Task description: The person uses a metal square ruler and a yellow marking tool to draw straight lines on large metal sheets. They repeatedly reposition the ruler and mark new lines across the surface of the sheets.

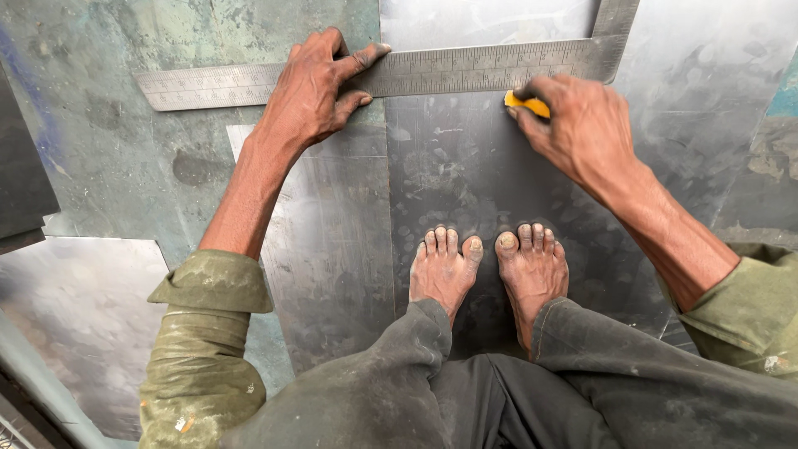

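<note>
Squatting barefoot on dark sheet metal [465,166] laid on the floor. Steel square [449,71] lies flat across the sheet's far end, long blade running left-right, short leg going up out of view at the far right.

Left hand [312,91] spread flat, pressing down on the blade left of its middle, thumb and forefinger over the far edge. Not clenched round anything, just pinning. Right hand [582,125] closed on a small yellow marker [526,104], tip against the sheet just at the blade's near edge, right of the left hand.

Risks, judged from this pose:
- Single pin point left of centre, marking pressure near the right end. Side push from the marker could pivot the blade about the palm. Line drifts off square.
- Blade's left end overhangs onto a different, greenish surface. If levels differ, blade rocks and tip slips under the edge.
- Sheet surface scuffed and dusty with prints; mark may skip or read faint.
- Bare feet [490,266] on the sheet just near of the square, close to sheet seams. Raw edges nearby, cut hazard if weight shifts.
- Fingers over the blade's far edge are clear of the marker; thumb tip is the closest to its path.

Marker type not resolvable, mostly hidden in the hand.
</note>
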